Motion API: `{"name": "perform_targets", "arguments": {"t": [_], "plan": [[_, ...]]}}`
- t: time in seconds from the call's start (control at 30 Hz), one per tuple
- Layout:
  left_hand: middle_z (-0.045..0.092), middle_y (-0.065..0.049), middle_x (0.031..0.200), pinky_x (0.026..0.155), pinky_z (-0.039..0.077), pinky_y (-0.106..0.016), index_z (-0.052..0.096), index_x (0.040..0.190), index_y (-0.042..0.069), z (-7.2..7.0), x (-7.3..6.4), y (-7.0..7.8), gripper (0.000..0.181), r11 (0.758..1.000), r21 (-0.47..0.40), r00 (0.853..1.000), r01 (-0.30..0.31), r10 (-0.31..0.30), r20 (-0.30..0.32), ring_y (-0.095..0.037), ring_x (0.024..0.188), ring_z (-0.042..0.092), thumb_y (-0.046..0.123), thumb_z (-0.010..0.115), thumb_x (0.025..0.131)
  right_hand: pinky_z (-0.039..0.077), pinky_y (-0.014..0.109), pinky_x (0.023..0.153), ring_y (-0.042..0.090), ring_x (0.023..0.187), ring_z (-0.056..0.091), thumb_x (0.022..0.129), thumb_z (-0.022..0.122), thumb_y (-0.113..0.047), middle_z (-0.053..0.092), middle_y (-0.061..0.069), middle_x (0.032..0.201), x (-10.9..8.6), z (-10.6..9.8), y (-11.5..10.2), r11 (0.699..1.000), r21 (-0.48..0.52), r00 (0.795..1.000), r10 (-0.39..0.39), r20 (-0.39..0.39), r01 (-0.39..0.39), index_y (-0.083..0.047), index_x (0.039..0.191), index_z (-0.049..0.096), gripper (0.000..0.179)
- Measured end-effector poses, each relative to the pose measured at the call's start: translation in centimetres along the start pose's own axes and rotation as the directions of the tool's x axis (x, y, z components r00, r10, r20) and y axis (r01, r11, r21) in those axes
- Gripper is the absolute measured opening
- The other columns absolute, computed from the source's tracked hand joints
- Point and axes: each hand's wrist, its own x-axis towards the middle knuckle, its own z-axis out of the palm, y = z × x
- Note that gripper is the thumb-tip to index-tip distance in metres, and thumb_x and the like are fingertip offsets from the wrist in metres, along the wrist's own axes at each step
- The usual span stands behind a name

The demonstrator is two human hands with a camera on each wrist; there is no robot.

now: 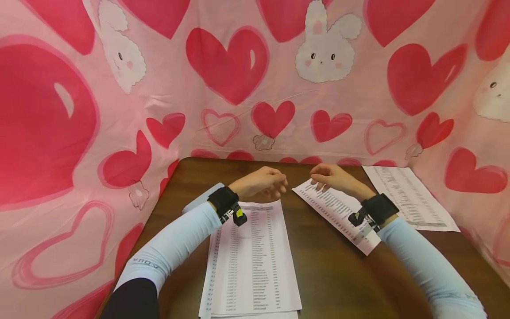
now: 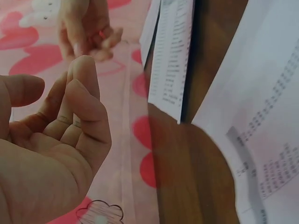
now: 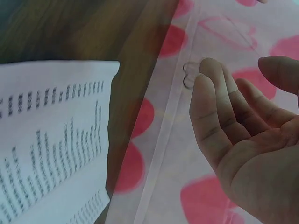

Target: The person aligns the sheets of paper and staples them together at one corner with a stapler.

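My left hand (image 1: pixel 261 182) hovers above the top end of a stack of printed sheets (image 1: pixel 259 257), its fingers loosely bent and nothing in them. In the left wrist view the thumb stands apart from the curved fingers (image 2: pixel 88 109). Over a narrow printed sheet (image 1: pixel 338 210), lying slanted on the table, hangs my right hand (image 1: pixel 336 177). It is empty too, with relaxed fingers (image 3: pixel 205 109) and the thumb apart in the right wrist view. The two hands face each other with a gap between them.
Another printed sheet (image 1: pixel 412 197) lies at the table's far right edge. A flat light-blue object (image 1: pixel 203 197) is partly hidden behind the left wrist. The brown wooden table (image 1: pixel 318 274) is enclosed by a pink cloth (image 1: pixel 227 102) with hearts and rabbits.
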Motion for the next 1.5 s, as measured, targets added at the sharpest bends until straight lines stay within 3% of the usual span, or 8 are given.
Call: {"name": "perform_targets", "arguments": {"t": [0.23,0.43,0.63,0.77,0.97,1.17,1.27,1.5], "plan": [[0.069,-0.018,0.105,0.068,0.05,-0.03,0.066,0.105,0.009,-0.4,2.0,0.3,0.03,0.999,0.021,0.999,-0.033,0.033,-0.019,-0.045,0.102,0.063,0.032,0.048,0.103,0.059,0.039,0.072,0.025,0.078,0.07,0.099,0.058,-0.023,0.07,0.012,0.097,-1.7,-1.9,1.3,1.0,0.005,1.0,0.012,-0.014,-0.012,0.001,0.119,0.056,0.031],[0.071,-0.008,0.099,0.069,0.052,-0.029,0.062,0.117,0.003,0.9,4.1,0.5,0.034,0.996,0.065,0.998,-0.054,0.055,-0.019,-0.033,0.093,0.069,0.031,0.05,0.102,0.058,0.035,0.072,0.023,0.081,0.071,0.1,0.055,-0.024,0.071,0.002,0.094,-4.2,-3.8,3.7,0.995,0.063,0.996,0.076,-0.056,-0.073,0.003,0.121,0.052,0.034],[0.071,-0.016,0.104,0.064,0.052,-0.028,0.058,0.12,0.001,1.8,5.3,0.4,0.033,0.994,0.107,0.997,-0.003,0.012,-0.08,-0.022,0.079,0.069,0.027,0.052,0.1,0.058,0.032,0.073,0.025,0.086,0.071,0.102,0.052,-0.028,0.071,-0.007,0.093,-5.7,-4.8,6.4,0.984,0.098,0.985,0.158,-0.063,-0.151,0.007,0.127,0.046,0.043],[0.071,-0.018,0.103,0.059,0.05,-0.026,0.058,0.119,-0.001,1.9,5.8,-0.1,0.033,0.994,0.106,0.993,0.037,-0.024,-0.119,-0.018,0.071,0.065,0.026,0.052,0.1,0.057,0.033,0.076,0.028,0.09,0.07,0.103,0.05,-0.027,0.07,-0.009,0.094,-6.3,-5.4,7.8,0.98,0.113,0.982,0.172,-0.077,-0.163,0.008,0.129,0.044,0.044],[0.07,-0.021,0.106,0.056,0.05,-0.025,0.059,0.122,-0.003,2.3,6.4,-1.2,0.035,0.991,0.072,0.986,0.116,-0.107,-0.129,-0.016,0.066,0.062,0.022,0.052,0.099,0.058,0.037,0.078,0.017,0.085,0.07,0.103,0.051,-0.026,0.07,-0.013,0.092,-6.2,-6.4,9.4,0.972,0.145,0.974,0.201,-0.106,-0.185,0.002,0.123,0.049,0.035],[0.07,-0.024,0.109,0.057,0.053,-0.028,0.06,0.122,-0.005,3.3,7.0,-2.0,0.037,0.985,0.062,0.977,0.163,-0.152,-0.152,-0.017,0.064,0.062,0.024,0.053,0.099,0.057,0.033,0.078,0.018,0.087,0.07,0.102,0.051,-0.028,0.069,-0.015,0.09,-6.1,-7.0,10.5,0.962,0.139,0.961,0.251,-0.115,-0.234,0.004,0.125,0.047,0.04],[0.069,-0.026,0.108,0.054,0.053,-0.027,0.059,0.124,-0.007,4.2,7.3,-2.3,0.04,0.984,0.044,0.978,0.175,-0.169,-0.119,-0.016,0.06,0.06,0.023,0.051,0.1,0.056,0.032,0.077,0.015,0.086,0.069,0.102,0.052,-0.027,0.071,-0.012,0.092,-6.0,-7.2,11.2,0.955,0.135,0.95,0.282,-0.132,-0.265,0.003,0.123,0.048,0.037],[0.064,-0.012,0.076,0.049,0.053,-0.028,0.06,0.114,-0.009,6.4,8.1,-3.2,0.034,0.972,-0.006,0.968,0.236,-0.236,-0.083,-0.018,0.056,0.061,0.02,0.052,0.099,0.055,0.031,0.077,0.015,0.085,0.066,0.102,0.05,-0.033,0.072,0.008,0.106,-5.6,-7.5,13.0,0.935,0.098,0.913,0.355,-0.199,-0.342,0.008,0.13,0.045,0.05]]}}
